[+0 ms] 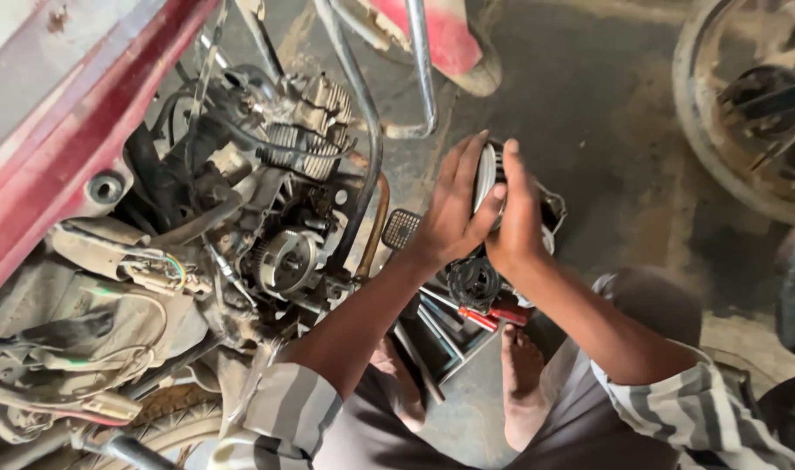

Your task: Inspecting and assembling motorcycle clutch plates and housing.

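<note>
A dark red, glossy motorcycle body panel (58, 122) slants across the far left, scuffed and dusty. Below it hangs a tangle of thin coloured wires (154, 270) and pale plastic connectors over grimy metal. To the right sits the exposed engine (284, 200): a finned grey metal cylinder at the top, black rubber hoses, and lower down a round, toothed steel clutch hub (286, 258) in the open side of the case. A curved chrome tube of the frame (363, 113) runs down past it, and a small black footpeg with a gridded rubber face (401, 228) juts out just beside it.

Right of the footpeg, the person's left hand (450, 218) and right hand (518, 222) meet around a round engine cover (489, 174), a ribbed metal piece held up above the floor, well clear of the engine. The left fingers (467, 165) lie spread flat along its near face, thumb across its lower part; the right fingers curl closed around its far edge. Both forearms come out of grey-and-white striped sleeves.

Beneath the hands lie a black ring-shaped part (473, 283), red-handled tools (493, 318) and a shallow metal tray (450, 339) on the stained, oily concrete floor (606, 130). A bare foot (521, 365) rests on it. At the far right stands a dusty spoked wheel (746, 104).
</note>
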